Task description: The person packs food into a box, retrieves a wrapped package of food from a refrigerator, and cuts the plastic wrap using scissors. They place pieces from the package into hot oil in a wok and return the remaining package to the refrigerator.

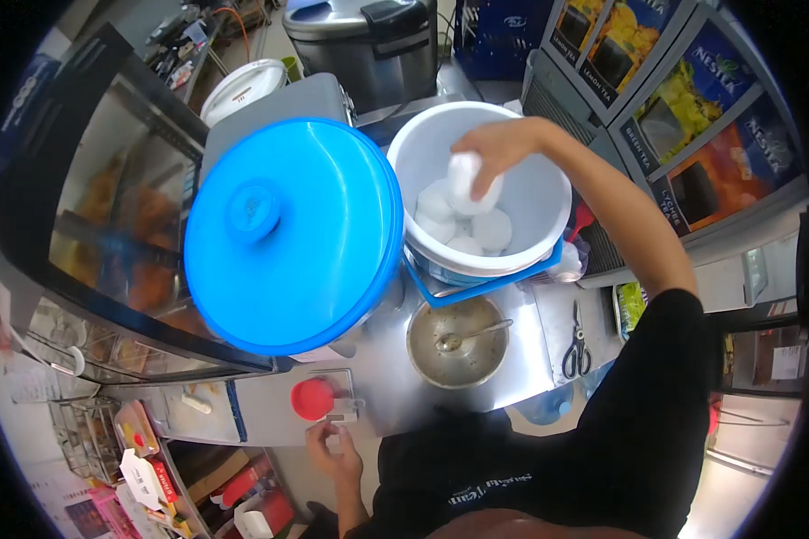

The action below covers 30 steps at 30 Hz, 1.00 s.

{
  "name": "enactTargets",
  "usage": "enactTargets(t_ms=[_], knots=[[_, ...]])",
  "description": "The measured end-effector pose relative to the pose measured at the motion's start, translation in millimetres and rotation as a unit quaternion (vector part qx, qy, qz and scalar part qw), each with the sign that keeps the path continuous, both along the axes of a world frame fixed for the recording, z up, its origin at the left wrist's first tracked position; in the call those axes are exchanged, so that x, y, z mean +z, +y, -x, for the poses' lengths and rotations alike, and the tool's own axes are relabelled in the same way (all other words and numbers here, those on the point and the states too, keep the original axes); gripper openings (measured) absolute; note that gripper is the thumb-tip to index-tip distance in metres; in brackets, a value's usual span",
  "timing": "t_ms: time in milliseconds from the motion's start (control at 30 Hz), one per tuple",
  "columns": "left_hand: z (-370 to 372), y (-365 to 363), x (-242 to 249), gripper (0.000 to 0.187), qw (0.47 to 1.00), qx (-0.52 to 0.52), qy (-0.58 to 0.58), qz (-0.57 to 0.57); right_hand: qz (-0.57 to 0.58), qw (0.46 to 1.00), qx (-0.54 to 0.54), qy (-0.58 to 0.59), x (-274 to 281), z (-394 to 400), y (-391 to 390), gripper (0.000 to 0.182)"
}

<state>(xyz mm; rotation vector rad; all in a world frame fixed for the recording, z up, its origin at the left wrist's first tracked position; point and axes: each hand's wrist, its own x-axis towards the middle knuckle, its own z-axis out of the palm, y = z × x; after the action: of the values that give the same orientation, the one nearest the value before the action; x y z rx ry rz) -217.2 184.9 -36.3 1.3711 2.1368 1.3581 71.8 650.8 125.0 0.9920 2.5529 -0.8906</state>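
Inside the large white bucket (408, 157), my right hand (502, 151) grips a smooth white rounded piece (461, 181) from above, fingers wrapped over it. Several similar pale round pieces (491, 230) lie at the bucket's bottom, below that hand. My left hand (339, 454) is low at the counter's front edge, fingers loosely bent and apart, with nothing in it. Just beyond its fingertips are a red round cup or lid (312, 399) and a small pale flat item (343, 410). A blue handle (485, 292) hangs down the bucket's front.
A big blue lidded container (324, 242) stands left of the bucket. In front sits a metal bowl (431, 350) with a spoon (449, 341). Black-handled scissors (576, 355) lie at right. A glass display case (121, 198) and a drinks machine (661, 117) flank the counter.
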Motion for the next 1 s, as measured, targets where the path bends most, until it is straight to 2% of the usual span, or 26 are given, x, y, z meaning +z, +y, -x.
enactTargets(t_ms=[133,200,267,333,367,400,467,500,600,633,700,800,867,933,1000], knots=[[-20,43,43,0.026,0.983,-0.126,-0.112,-0.077,0.08,0.97,-0.058,0.224,96,-6,-46,0.06],[-36,66,69,0.055,0.942,-0.231,-0.218,-0.103,0.097,0.956,-0.039,0.276,130,6,-83,0.057],[-72,103,130,0.091,0.848,-0.273,-0.424,-0.163,0.055,0.952,0.018,0.3,138,31,-119,0.059],[-93,117,172,0.111,0.756,-0.253,-0.586,-0.149,0.079,0.965,0.045,0.246,148,52,-152,0.058],[-89,115,169,0.104,0.725,-0.251,-0.629,-0.126,0.004,0.967,0.047,0.25,156,60,-155,0.056],[-87,108,183,0.088,0.758,-0.255,-0.596,-0.07,-0.049,0.959,0.03,0.279,153,69,-148,0.056],[-76,103,165,0.073,0.769,-0.217,-0.601,-0.024,-0.153,0.931,-0.003,0.331,142,88,-123,0.056],[-73,101,160,0.069,0.754,-0.196,-0.626,-0.037,-0.178,0.935,-0.019,0.307,139,98,-119,0.056],[-66,95,157,0.058,0.712,-0.124,-0.689,-0.06,-0.337,0.861,0.057,0.375,87,141,-100,0.057],[-61,95,157,0.056,0.703,-0.103,-0.702,-0.059,-0.276,0.902,0.05,0.33,81,152,-102,0.055],[-49,93,157,0.051,0.673,-0.078,-0.733,-0.066,-0.328,0.889,0.063,0.312,66,174,-103,0.054],[-38,90,154,0.053,0.686,-0.084,-0.716,-0.103,-0.395,0.857,0.073,0.321,51,191,-101,0.052],[-32,89,153,0.05,0.687,-0.075,-0.714,-0.108,-0.406,0.832,0.06,0.372,41,182,-97,0.052],[-27,87,148,0.049,0.697,-0.054,-0.707,-0.107,-0.412,0.83,0.024,0.374,32,156,-84,0.051],[-22,87,146,0.049,0.692,-0.041,-0.711,-0.119,-0.38,0.866,-0.059,0.32,40,119,-77,0.05]])
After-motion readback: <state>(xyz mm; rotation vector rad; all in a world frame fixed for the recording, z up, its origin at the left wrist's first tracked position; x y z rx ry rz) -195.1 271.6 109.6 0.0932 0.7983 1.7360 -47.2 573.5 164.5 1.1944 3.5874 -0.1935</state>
